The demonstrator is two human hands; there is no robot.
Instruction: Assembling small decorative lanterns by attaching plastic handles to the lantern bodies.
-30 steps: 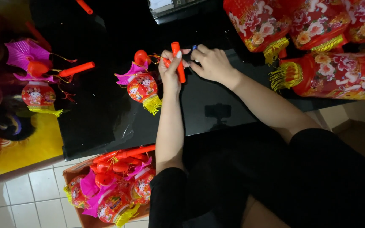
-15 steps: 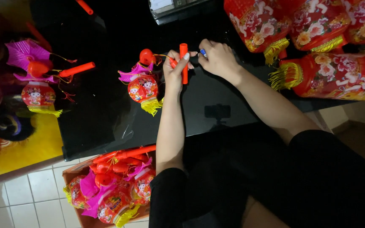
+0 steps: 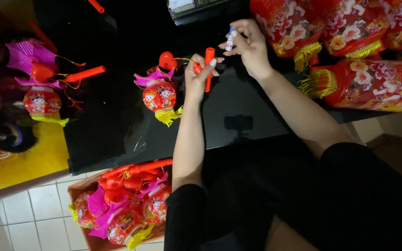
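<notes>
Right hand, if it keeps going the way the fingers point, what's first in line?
The right hand, holding a small white-and-blue cylinder, points up-left across the black table. First in line looks like the grey box at the table's far edge, though depth is unclear.

One camera only, worn on the person's head, looking steeply down over the arms and lap onto the black counter point(image 3: 117, 121). It sits close: the left hand point(image 3: 198, 74) and right hand point(image 3: 250, 44) fall in the upper middle of the frame, forearms running down to the black sleeves at the bottom. The tiled floor point(image 3: 29, 218) and a box of small lanterns point(image 3: 126, 209) show lower left; large red lanterns point(image 3: 364, 83) fill the upper right
</notes>
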